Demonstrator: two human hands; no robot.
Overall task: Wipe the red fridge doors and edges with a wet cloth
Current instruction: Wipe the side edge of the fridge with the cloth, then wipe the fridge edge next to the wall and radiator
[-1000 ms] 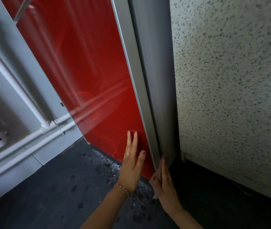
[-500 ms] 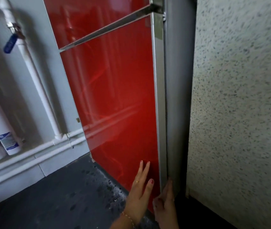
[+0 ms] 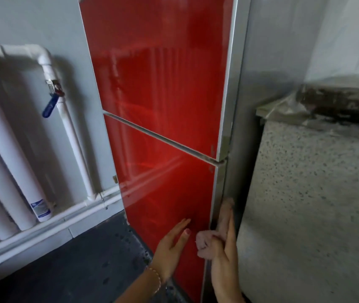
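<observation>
The red fridge [image 3: 158, 88] fills the middle of the view, with an upper door and a lower door [image 3: 169, 189] split by a slanted silver strip. A silver edge [image 3: 228, 88] runs down its right side. My left hand [image 3: 172, 252] lies flat on the lower door near its bottom, fingers apart, holding nothing. My right hand [image 3: 225, 259] presses a pale pink cloth [image 3: 223, 217] against the lower door's right edge, fingers stretched along it. Part of the cloth bunches at my thumb.
White pipes with a blue valve [image 3: 50, 106] run along the grey wall at left. A speckled counter side [image 3: 309, 204] stands close to the right of the fridge, leaving a narrow gap. Dark floor [image 3: 75, 259] lies below.
My view has lifted, so both fridge doors show. My right hand has slid upward along the door's right edge, and the pink cloth under it is visible. My left hand stays flat on the door.
</observation>
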